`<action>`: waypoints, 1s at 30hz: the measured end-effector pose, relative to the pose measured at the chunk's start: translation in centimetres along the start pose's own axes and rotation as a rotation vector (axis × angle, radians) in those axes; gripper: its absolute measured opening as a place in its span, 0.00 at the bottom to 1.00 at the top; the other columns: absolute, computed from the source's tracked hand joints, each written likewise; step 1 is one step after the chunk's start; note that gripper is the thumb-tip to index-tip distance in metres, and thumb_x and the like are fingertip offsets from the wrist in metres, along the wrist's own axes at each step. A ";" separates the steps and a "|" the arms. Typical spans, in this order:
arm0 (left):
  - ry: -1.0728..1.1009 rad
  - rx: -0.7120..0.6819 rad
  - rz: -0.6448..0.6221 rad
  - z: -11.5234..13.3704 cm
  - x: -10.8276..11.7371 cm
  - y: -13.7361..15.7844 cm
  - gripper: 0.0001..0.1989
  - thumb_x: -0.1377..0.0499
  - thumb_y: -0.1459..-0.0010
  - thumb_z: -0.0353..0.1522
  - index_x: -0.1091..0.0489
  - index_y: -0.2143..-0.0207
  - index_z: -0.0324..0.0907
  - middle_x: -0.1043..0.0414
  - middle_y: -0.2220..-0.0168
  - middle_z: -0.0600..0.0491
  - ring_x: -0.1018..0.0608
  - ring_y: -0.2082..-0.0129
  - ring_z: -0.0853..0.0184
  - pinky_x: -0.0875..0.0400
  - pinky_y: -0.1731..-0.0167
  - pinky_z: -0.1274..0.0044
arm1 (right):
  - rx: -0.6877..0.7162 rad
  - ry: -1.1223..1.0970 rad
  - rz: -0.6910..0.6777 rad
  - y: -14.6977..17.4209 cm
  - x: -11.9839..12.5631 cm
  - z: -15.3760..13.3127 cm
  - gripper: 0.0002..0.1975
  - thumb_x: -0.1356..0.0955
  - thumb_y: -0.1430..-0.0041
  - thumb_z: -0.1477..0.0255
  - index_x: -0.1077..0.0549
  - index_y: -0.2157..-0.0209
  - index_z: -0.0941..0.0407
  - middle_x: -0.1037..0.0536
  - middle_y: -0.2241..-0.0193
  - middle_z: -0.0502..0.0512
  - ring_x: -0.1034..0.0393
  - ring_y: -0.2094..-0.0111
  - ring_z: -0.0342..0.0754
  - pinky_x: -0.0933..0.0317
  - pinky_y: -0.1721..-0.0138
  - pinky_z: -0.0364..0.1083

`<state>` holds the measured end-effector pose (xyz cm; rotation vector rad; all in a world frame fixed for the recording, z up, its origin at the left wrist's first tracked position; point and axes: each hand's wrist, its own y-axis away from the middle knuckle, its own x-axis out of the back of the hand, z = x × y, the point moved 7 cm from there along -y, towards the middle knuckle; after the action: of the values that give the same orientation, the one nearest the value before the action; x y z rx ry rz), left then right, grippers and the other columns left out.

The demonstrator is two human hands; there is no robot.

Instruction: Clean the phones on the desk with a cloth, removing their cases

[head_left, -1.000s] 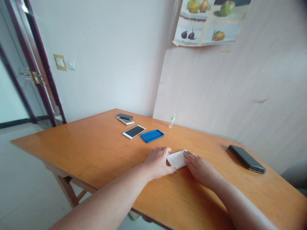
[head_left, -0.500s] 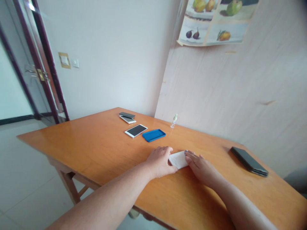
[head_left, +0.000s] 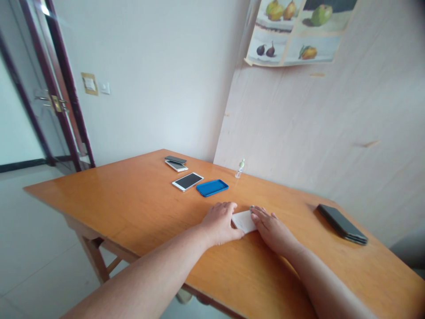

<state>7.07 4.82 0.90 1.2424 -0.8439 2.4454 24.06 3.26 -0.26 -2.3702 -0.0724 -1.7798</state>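
Observation:
My left hand (head_left: 219,224) grips the left end of a flat white rectangular thing (head_left: 244,222) about the size of a phone. Its fingers are at the far edge and its thumb at the near edge. Across the right part of the same thing lies my right hand (head_left: 274,230), fingers stretched out and close together, pressing down on top. That end is hidden under it, and a small greyish bit shows by the fingertips. Just beyond the hands lie an empty blue phone case (head_left: 212,188) and a white phone (head_left: 187,181), dark screen up.
On the wooden table (head_left: 126,199), two more phones (head_left: 175,163) overlap at the back. A small clear bottle (head_left: 239,169) with a pale green top stands near the wall. To the right rests a dark folded case or wallet (head_left: 343,224). The table's near edge runs below my forearms.
My right hand has slid a little to the left over the white thing, covering slightly more of it. My left hand keeps its hold. The view has shifted slightly.

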 end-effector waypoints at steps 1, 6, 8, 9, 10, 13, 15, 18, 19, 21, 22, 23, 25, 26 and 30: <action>-0.010 0.009 0.014 -0.1 0.1 0.0 0.36 0.34 0.57 0.46 0.39 0.47 0.42 0.28 0.51 0.45 0.28 0.50 0.52 0.32 0.52 0.65 | 0.039 -0.013 -0.004 0.2 -0.1 -0.8 0.30 0.49 0.31 0.57 0.39 0.37 0.58 0.41 0.35 0.62 0.53 0.33 0.57 0.60 0.35 0.65; -0.033 0.025 0.020 0.0 0.4 0.1 0.33 0.38 0.53 0.43 0.40 0.46 0.41 0.27 0.53 0.45 0.27 0.52 0.52 0.33 0.52 0.64 | 0.277 -0.102 -0.081 1.3 -0.3 -6.0 0.26 0.50 0.30 0.57 0.40 0.36 0.47 0.42 0.35 0.52 0.54 0.33 0.53 0.65 0.34 0.64; -0.023 0.042 0.016 -0.2 0.4 0.1 0.37 0.37 0.54 0.44 0.42 0.44 0.41 0.28 0.52 0.45 0.27 0.51 0.51 0.33 0.52 0.64 | 0.209 -0.068 -0.075 0.6 -0.3 -5.0 0.27 0.50 0.30 0.56 0.40 0.37 0.49 0.41 0.35 0.53 0.54 0.33 0.54 0.65 0.35 0.66; -0.017 0.053 0.013 -0.3 0.4 0.0 0.39 0.36 0.56 0.45 0.43 0.43 0.41 0.28 0.51 0.45 0.28 0.50 0.51 0.33 0.52 0.65 | 0.144 -0.038 -0.061 0.2 -0.2 -3.7 0.28 0.50 0.30 0.56 0.40 0.37 0.51 0.41 0.35 0.55 0.54 0.33 0.55 0.65 0.35 0.67; -0.010 0.062 0.008 -0.4 0.3 0.0 0.42 0.35 0.57 0.47 0.44 0.42 0.41 0.28 0.51 0.45 0.28 0.50 0.51 0.33 0.52 0.65 | 0.070 -0.005 -0.043 -0.2 -0.2 -2.2 0.28 0.50 0.30 0.57 0.40 0.36 0.53 0.41 0.35 0.56 0.54 0.33 0.55 0.64 0.36 0.68; -0.002 0.071 -0.012 -0.5 0.1 0.0 0.46 0.33 0.61 0.48 0.44 0.42 0.41 0.29 0.49 0.44 0.29 0.48 0.50 0.33 0.51 0.64 | -0.069 0.077 -0.009 -0.6 0.0 1.2 0.29 0.50 0.30 0.59 0.42 0.36 0.56 0.44 0.34 0.60 0.53 0.33 0.57 0.62 0.37 0.70; -0.003 0.068 -0.007 -0.5 0.1 0.0 0.46 0.33 0.60 0.48 0.44 0.42 0.41 0.29 0.49 0.44 0.29 0.48 0.50 0.33 0.52 0.64 | -0.044 0.094 -0.001 -0.1 0.1 0.8 0.28 0.49 0.31 0.60 0.42 0.36 0.57 0.43 0.35 0.62 0.53 0.33 0.58 0.61 0.37 0.69; -0.008 0.049 0.008 -0.3 0.4 0.0 0.42 0.35 0.57 0.48 0.43 0.42 0.40 0.29 0.50 0.43 0.28 0.50 0.51 0.33 0.53 0.65 | 0.159 0.032 -0.025 1.5 0.3 -3.2 0.27 0.48 0.30 0.60 0.41 0.36 0.55 0.42 0.35 0.59 0.53 0.33 0.55 0.59 0.35 0.63; -0.012 0.043 0.004 -0.2 0.5 0.0 0.41 0.36 0.56 0.47 0.43 0.42 0.40 0.28 0.50 0.43 0.28 0.50 0.51 0.33 0.53 0.65 | 0.235 0.001 -0.047 2.1 0.4 -4.8 0.26 0.48 0.30 0.60 0.41 0.36 0.53 0.41 0.35 0.57 0.52 0.33 0.53 0.59 0.34 0.62; -0.017 0.039 -0.011 -0.1 0.5 0.1 0.40 0.36 0.56 0.46 0.43 0.42 0.40 0.28 0.50 0.44 0.28 0.51 0.51 0.33 0.53 0.65 | 0.328 -0.047 -0.095 3.0 0.5 -6.7 0.25 0.48 0.30 0.59 0.43 0.35 0.48 0.42 0.35 0.53 0.52 0.33 0.52 0.59 0.34 0.60; -0.018 0.043 -0.013 -0.2 0.5 0.1 0.40 0.36 0.56 0.46 0.43 0.42 0.40 0.28 0.50 0.44 0.28 0.51 0.51 0.33 0.53 0.65 | 0.339 -0.052 -0.107 3.0 0.5 -6.9 0.25 0.48 0.30 0.59 0.43 0.35 0.48 0.42 0.35 0.52 0.52 0.33 0.51 0.59 0.34 0.60; -0.018 0.050 -0.009 -0.2 0.5 0.1 0.40 0.36 0.55 0.47 0.43 0.42 0.41 0.28 0.50 0.44 0.28 0.50 0.51 0.33 0.53 0.66 | 0.321 -0.040 -0.105 2.9 0.6 -6.4 0.26 0.47 0.30 0.59 0.42 0.35 0.49 0.41 0.35 0.53 0.52 0.33 0.52 0.59 0.34 0.60; -0.016 0.067 0.003 -0.4 0.5 0.0 0.40 0.36 0.55 0.48 0.43 0.43 0.41 0.28 0.50 0.44 0.28 0.50 0.51 0.33 0.53 0.66 | 0.213 0.033 -0.074 2.2 0.6 -4.1 0.26 0.47 0.30 0.59 0.40 0.36 0.53 0.40 0.36 0.58 0.51 0.34 0.54 0.57 0.35 0.62; -0.016 0.073 0.006 -0.4 0.4 0.0 0.40 0.36 0.55 0.48 0.43 0.43 0.42 0.28 0.50 0.44 0.28 0.49 0.51 0.33 0.52 0.66 | 0.144 0.081 -0.056 1.8 0.6 -2.6 0.27 0.47 0.30 0.60 0.40 0.36 0.56 0.40 0.36 0.62 0.50 0.34 0.56 0.56 0.36 0.64; -0.023 0.066 -0.006 -0.4 0.4 0.1 0.39 0.36 0.55 0.46 0.42 0.43 0.42 0.29 0.49 0.45 0.29 0.49 0.51 0.34 0.51 0.65 | 0.004 0.185 -0.041 1.5 0.4 0.6 0.28 0.47 0.31 0.63 0.41 0.36 0.63 0.42 0.36 0.70 0.49 0.35 0.60 0.53 0.38 0.67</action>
<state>6.58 4.98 1.01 1.2960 -0.7703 2.4779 25.01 1.84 -0.19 -2.2052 -0.1005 -2.0061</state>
